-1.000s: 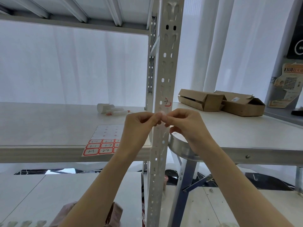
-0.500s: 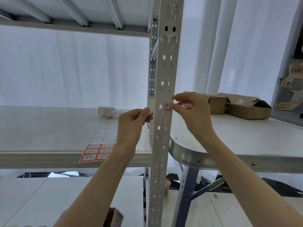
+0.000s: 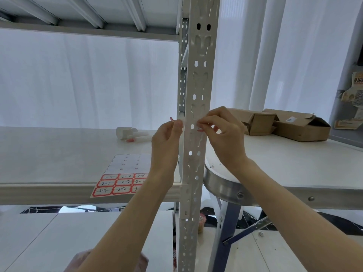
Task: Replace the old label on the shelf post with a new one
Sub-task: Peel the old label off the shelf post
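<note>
The left hand (image 3: pixel 167 136) pinches a small red-edged sticker (image 3: pixel 172 119) between thumb and forefinger, just left of the shelf post (image 3: pixel 197 79). The right hand (image 3: pixel 224 134) has its fingertips curled, pinching the label (image 3: pixel 200 128) on the post's front. A sheet of labels (image 3: pixel 117 181) lies on the shelf (image 3: pixel 49 154) to the lower left, and cardboard boxes (image 3: pixel 294 126) sit on the table (image 3: pixel 294 163) to the right.
</note>
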